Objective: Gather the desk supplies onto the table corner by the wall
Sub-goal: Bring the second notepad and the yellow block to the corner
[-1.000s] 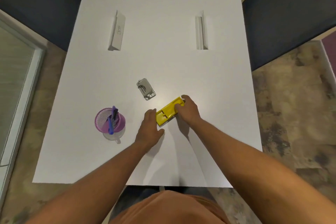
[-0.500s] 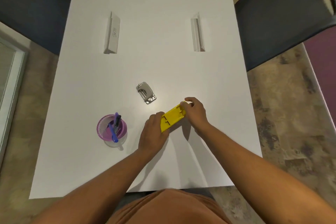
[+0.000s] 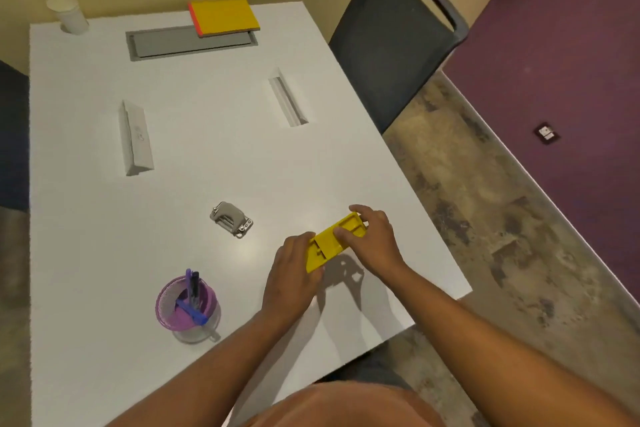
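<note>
Open table toward the wall; hole punch and two name stands intervene.

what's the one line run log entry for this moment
stage: pickup | hands: left and right both grip yellow stapler, lifted off table | untouched: hole punch, pen cup

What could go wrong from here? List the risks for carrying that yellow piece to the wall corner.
1. Both hands, left hand and right hand, grip only the ends of the yellow holder, which is lifted off the table; it may slip.
2. The hole punch lies close beside the path and could be knocked.
3. The yellow notepad overhangs the grey cable tray by the wall, so a nudge may tip it.
</note>
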`<state>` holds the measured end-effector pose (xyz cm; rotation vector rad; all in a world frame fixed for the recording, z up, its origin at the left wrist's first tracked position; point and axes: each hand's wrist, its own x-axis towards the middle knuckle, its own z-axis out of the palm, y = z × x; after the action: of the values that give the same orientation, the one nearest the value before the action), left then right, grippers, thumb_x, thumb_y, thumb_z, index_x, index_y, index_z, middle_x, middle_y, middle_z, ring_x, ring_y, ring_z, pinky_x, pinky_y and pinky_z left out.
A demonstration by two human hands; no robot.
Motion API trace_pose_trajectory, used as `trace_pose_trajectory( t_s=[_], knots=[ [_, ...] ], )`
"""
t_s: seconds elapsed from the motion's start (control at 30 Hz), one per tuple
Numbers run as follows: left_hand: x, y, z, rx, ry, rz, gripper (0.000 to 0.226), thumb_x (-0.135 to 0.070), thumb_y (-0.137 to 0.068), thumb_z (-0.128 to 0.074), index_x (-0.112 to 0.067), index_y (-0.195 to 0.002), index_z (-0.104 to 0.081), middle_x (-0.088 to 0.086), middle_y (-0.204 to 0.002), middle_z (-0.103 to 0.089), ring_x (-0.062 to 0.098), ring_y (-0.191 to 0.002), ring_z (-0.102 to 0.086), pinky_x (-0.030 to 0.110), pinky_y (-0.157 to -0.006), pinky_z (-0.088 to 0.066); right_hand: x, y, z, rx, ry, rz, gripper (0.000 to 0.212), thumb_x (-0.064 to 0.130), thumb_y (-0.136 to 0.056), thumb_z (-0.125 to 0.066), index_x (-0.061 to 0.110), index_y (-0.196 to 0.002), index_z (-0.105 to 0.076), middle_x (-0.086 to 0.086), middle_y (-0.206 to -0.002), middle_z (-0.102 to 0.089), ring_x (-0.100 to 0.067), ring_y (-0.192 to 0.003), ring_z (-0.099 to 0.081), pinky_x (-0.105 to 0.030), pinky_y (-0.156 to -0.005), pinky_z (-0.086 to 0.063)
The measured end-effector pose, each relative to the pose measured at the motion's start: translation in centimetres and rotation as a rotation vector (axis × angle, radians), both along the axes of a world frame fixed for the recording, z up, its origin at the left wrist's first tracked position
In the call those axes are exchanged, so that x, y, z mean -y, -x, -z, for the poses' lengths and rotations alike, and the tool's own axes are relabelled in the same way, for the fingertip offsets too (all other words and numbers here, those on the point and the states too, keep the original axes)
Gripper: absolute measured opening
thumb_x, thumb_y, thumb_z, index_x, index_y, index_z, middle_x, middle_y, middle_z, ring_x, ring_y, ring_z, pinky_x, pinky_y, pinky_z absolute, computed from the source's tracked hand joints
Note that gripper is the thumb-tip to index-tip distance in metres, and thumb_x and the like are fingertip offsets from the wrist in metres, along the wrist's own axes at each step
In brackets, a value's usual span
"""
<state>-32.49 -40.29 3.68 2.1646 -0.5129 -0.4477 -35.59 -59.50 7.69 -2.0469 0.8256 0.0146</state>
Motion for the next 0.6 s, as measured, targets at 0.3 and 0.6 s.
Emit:
trace_pose_trajectory(
  t_s=[0.3, 0.6],
  knots=[
    [6.3, 4.1, -1.5, 0.153, 0.018, 0.372, 0.054, -0.021, -0.087, -0.071, -0.025, -0.139, -0.054, 0.0, -0.127, -0.06, 0.024, -0.111, -0.059, 0.035, -0.089, -0.048, 4.3, 10.5, -1.0, 0.053, -0.028, 0.359, 0.05, 0.034, -0.089, -0.078, 0.033, -0.135, -0.059, -0.004, -0.129, -0.051, -0.025, -0.122, -0.054, -0.038, -0.098, -0.051],
    [16.4, 10.5, -4.1, 0.282, 0.005, 0.708, 0.057, -0.031, -0.091, -0.075, -0.02, -0.144, -0.055, 0.003, -0.136, -0.062, 0.022, -0.117, -0.06, 0.026, -0.091, -0.042, 11.0, 21.9, -1.4, 0.162, -0.082, 0.717, 0.05, 0.029, -0.087, -0.081, 0.028, -0.134, -0.064, -0.01, -0.131, -0.057, -0.025, -0.116, -0.061, -0.035, -0.092, -0.055]
  ],
)
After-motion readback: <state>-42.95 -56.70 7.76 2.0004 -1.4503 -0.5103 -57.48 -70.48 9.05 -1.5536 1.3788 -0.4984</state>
